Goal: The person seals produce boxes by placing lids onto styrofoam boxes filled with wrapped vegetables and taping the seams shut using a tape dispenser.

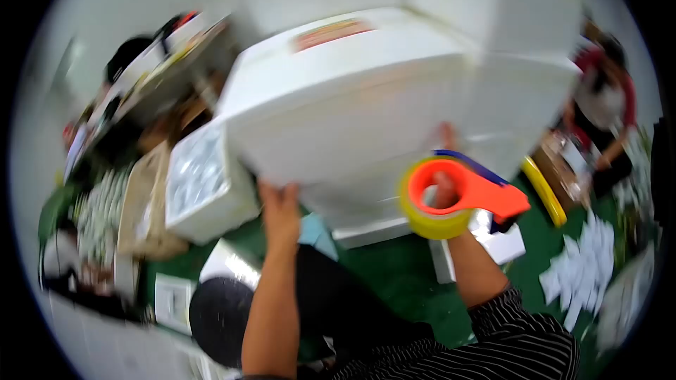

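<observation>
A large white foam box (345,119) fills the middle of the view, its lid (408,39) bearing a blurred red label. At the box's lower left edge is my left hand (279,214), its fingertips against the foam and partly hidden. My right hand (445,190) holds a tape dispenser (486,193) with an orange body and a yellow roll of tape. Fingers pass through the dispenser's ring, and one fingertip reaches up to the box's front. Motion smears the box and the fingers.
An open foam box (211,176) with clear plastic-looking contents and a beige crate (144,204) stand left. A black round stool (220,320) is near my left arm. White slips (581,267) lie on the green floor (384,281). Another person (605,98) works beside a cardboard box (560,169).
</observation>
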Demonstrator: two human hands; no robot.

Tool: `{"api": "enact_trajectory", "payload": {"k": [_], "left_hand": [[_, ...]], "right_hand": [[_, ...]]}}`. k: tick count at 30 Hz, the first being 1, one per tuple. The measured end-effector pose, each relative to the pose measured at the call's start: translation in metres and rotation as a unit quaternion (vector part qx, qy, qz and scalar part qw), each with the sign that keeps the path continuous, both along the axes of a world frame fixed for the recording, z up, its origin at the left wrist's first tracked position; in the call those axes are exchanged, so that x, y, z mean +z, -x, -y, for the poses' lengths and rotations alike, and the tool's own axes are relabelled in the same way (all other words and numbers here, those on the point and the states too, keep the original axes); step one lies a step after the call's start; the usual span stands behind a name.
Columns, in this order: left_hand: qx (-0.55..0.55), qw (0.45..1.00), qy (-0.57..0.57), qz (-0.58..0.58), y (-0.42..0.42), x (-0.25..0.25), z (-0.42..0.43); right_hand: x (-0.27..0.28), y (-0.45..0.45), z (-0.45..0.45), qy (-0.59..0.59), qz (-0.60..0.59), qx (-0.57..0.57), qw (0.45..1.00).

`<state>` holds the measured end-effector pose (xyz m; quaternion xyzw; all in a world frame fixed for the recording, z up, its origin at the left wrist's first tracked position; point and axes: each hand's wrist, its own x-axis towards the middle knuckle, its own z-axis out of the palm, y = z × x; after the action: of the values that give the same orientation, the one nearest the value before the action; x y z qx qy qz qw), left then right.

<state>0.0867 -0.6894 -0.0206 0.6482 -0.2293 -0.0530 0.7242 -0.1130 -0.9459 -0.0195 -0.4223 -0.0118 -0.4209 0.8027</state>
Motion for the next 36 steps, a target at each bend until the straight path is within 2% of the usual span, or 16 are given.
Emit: {"api": "enact_trajectory", "payload": {"k": [1, 3, 6, 7, 8, 12, 13, 14, 16, 17, 19, 23, 27, 30, 35, 36], "left_hand": [[0.0, 0.99, -0.141, 0.005, -0.053, -0.072, -0.001], [0.135, 0.928, -0.3, 0.176, -0.026, -0.01, 0.005], [0.014, 0.987, -0.149, 0.05, -0.022, 0.01, -0.008], [0.048, 0.982, -0.098, 0.151, -0.02, -0.015, -0.011], [0.031, 0.969, -0.192, 0.153, -0.011, -0.004, -0.043], [0.142, 0.928, -0.27, 0.214, 0.016, -0.026, -0.228], [0.137, 0.956, -0.254, -0.053, 0.015, -0.044, -0.294], [0.289, 0.899, -0.327, 0.026, 0.025, -0.06, -0.354], [0.417, 0.834, -0.338, -0.128, 0.024, -0.09, -0.477], [0.45, 0.759, -0.471, -0.019, 0.02, -0.125, -0.545], [0.484, 0.749, -0.443, -0.094, 0.001, -0.14, -0.625], [0.323, 0.675, -0.658, -0.077, -0.056, -0.197, -0.708], [0.19, 0.637, -0.746, 0.027, -0.122, -0.301, -0.743], [0.262, 0.502, -0.82, 0.085, -0.154, -0.382, -0.743], [0.353, 0.473, -0.799, 0.116, -0.17, -0.408, -0.773], [0.364, 0.489, -0.792, -0.02, -0.18, -0.369, -0.753]], "right_hand": [[0.003, -0.009, -0.006, 0.029, -0.037, -0.023, 0.999], [0.008, -0.035, -0.031, 0.12, -0.098, -0.071, 0.985], [-0.002, -0.047, -0.085, 0.243, -0.133, -0.145, 0.95], [-0.014, -0.041, -0.107, 0.27, -0.135, -0.148, 0.942], [-0.033, -0.038, -0.127, 0.285, -0.142, -0.122, 0.94], [-0.073, -0.022, -0.224, 0.261, -0.252, 0.294, 0.885], [-0.073, -0.023, -0.253, 0.14, -0.263, 0.393, 0.87], [-0.074, -0.024, -0.283, 0.012, -0.285, 0.467, 0.837], [-0.105, -0.024, -0.321, -0.061, -0.358, 0.489, 0.793], [-0.122, -0.03, -0.332, -0.086, -0.405, 0.488, 0.768], [-0.138, -0.051, -0.353, -0.001, -0.379, 0.568, 0.73], [-0.14, -0.093, -0.383, 0.209, -0.348, 0.632, 0.66], [-0.166, -0.084, -0.398, -0.081, -0.512, 0.667, 0.535], [-0.181, -0.08, -0.405, -0.181, -0.565, 0.633, 0.497], [-0.196, -0.077, -0.414, -0.257, -0.594, 0.611, 0.456], [-0.196, -0.075, -0.413, -0.269, -0.595, 0.609, 0.45]]}}
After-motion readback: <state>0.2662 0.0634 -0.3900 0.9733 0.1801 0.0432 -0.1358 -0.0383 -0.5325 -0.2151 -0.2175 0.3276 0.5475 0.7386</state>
